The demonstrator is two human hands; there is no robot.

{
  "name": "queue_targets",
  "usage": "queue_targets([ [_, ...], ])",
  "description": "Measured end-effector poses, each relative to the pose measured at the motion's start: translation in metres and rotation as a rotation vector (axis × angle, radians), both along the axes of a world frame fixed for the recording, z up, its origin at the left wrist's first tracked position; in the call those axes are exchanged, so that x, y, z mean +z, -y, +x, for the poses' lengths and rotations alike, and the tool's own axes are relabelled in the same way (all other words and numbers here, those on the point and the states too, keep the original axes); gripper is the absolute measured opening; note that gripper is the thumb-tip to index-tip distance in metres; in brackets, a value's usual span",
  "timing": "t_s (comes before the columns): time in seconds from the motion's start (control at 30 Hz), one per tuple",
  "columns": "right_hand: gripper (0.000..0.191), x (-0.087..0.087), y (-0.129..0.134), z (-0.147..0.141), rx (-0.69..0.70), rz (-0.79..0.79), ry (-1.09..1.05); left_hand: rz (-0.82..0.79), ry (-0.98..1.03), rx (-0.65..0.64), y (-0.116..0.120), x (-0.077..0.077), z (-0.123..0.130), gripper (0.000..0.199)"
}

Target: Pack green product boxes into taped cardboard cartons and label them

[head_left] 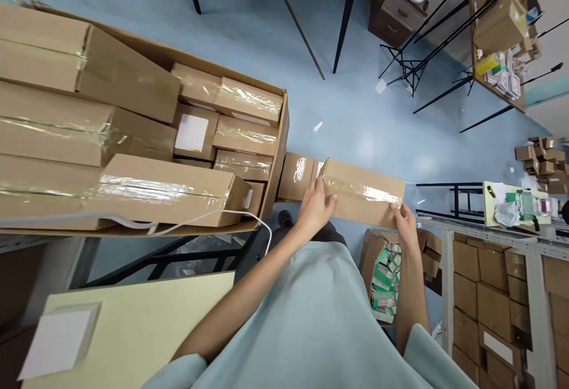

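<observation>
Beside the open brown cardboard carton (281, 140), left hand (315, 208) and right hand (405, 223) grip a taped oblong brown cardboard box (362, 193) endwise, its long axis pointing cartonward.

A loose, pale blue-green fabric top (320, 312) is worn, its plain front softly creased. It is finished with wide, short sleeves (429, 356) of matching cloth. Below it, dark trousers (331, 235) and a dark shoe (285, 219) are partly seen.
</observation>
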State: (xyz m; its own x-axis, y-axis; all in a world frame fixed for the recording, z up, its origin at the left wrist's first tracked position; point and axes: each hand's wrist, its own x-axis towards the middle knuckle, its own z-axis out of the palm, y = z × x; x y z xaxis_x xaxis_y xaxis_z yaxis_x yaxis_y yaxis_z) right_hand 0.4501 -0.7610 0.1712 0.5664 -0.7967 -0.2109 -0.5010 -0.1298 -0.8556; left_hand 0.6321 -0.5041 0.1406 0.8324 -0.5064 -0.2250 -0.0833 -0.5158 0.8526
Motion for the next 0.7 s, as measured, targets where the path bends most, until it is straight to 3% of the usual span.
queue_targets([
  [0.1,0.061,0.015,0.015,0.035,-0.004,0.009,0.03,-0.065,0.043,0.001,0.009,0.018,0.036,0.067],
  [0.2,0.056,0.017,0.04,0.069,-0.034,0.006,0.032,-0.093,0.044,0.03,0.028,0.029,0.071,0.066],
  [0.27,0.056,0.008,0.061,0.093,-0.043,0.002,0.025,-0.097,0.03,0.06,0.046,0.027,0.094,0.067],
  [0.37,0.06,-0.024,0.097,0.134,-0.04,0.008,0.007,-0.103,0.02,0.095,0.08,0.012,0.13,0.07],
  [0.53,0.065,-0.113,0.162,0.223,0.092,0.098,-0.089,-0.018,0.014,0.164,0.145,-0.043,0.201,0.072],
  [0.6,0.067,-0.156,0.185,0.262,0.172,0.177,-0.176,0.079,-0.02,0.209,0.17,-0.076,0.234,0.071],
  [0.7,0.065,-0.225,0.21,0.316,0.284,0.258,-0.306,0.269,-0.088,0.284,0.2,-0.141,0.283,0.065],
])
